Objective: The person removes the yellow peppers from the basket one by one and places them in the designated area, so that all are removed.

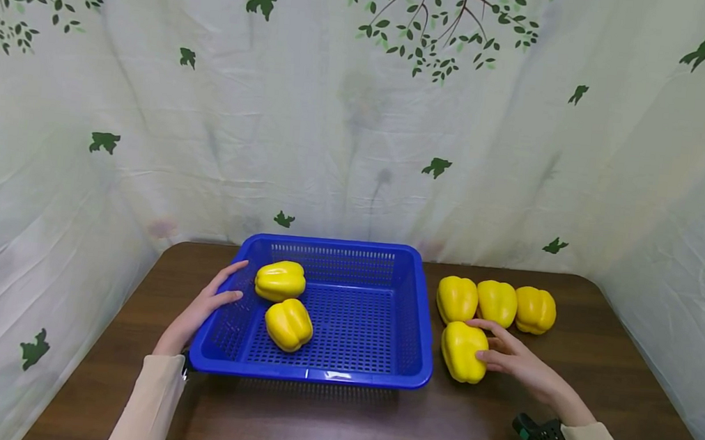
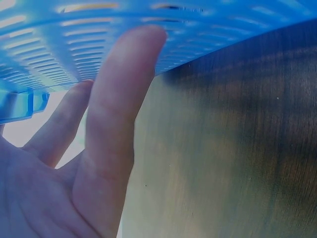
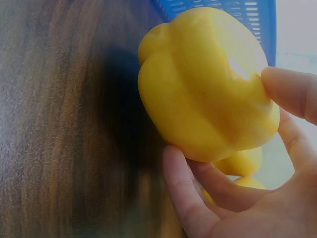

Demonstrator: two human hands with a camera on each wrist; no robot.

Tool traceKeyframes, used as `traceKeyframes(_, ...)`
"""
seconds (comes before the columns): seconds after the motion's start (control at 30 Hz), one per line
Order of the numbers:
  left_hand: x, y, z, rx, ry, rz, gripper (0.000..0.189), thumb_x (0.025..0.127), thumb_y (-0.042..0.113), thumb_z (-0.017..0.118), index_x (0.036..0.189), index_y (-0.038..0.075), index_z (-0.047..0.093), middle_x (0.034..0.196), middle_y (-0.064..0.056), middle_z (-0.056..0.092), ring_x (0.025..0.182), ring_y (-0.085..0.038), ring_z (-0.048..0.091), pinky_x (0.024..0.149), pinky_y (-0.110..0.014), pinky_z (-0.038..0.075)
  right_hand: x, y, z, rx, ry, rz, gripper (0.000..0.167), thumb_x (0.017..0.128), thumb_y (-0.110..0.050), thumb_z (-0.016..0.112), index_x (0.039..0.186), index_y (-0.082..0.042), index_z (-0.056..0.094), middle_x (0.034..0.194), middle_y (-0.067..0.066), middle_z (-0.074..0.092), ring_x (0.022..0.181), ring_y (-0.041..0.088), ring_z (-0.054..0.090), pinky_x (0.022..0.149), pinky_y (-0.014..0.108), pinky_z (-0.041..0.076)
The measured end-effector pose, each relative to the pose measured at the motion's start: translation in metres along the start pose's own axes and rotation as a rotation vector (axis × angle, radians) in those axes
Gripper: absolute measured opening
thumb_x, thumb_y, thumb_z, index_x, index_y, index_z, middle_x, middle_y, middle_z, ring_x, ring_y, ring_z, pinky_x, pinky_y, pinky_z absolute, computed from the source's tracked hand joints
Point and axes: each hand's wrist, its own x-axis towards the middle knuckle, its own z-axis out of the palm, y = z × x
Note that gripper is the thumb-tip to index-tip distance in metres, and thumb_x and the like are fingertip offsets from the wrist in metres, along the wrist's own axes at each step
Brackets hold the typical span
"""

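A blue plastic basket [image 1: 307, 374] holds two yellow bell peppers, one [image 1: 280, 281] toward its back left and the other [image 1: 289, 325] in front of it. My left hand [image 1: 203, 308] is at the basket's left side, its fingers fairly straight against the slotted wall [image 2: 74, 44]. To the right of the basket, my right hand [image 1: 519, 364] grips a yellow bell pepper [image 1: 463, 353] between thumb and fingers. In the right wrist view this pepper [image 3: 208, 89] casts a dark shadow on the table, its lobed end turned away from the palm.
Three more yellow bell peppers stand in a row behind the right hand: a left one [image 1: 457, 300], a middle one [image 1: 497, 303] and a right one [image 1: 535, 310]. The brown wooden table [image 1: 334, 428] ends at a pale cloth backdrop [image 1: 359, 144] with leaf prints.
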Motion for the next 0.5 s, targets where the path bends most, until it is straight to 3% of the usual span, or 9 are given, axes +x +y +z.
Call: traceKeyframes(0.5, 0.0003, -0.0008, -0.0003, -0.010, 0.003, -0.012, 0.059, 0.101, 0.028, 0.044, 0.153, 0.032, 0.014, 0.154, -0.016, 0.011, 0.120, -0.049, 0.042, 0.086, -0.053, 0.049, -0.0006, 0.0071, -0.0019, 0.029, 0.017, -0.028, 0.057, 0.097, -0.017, 0.056, 0.146, -0.005, 0.029, 0.146, 0.030, 0.024, 0.121, 0.041, 0.039, 0.093, 0.047, 0.043)
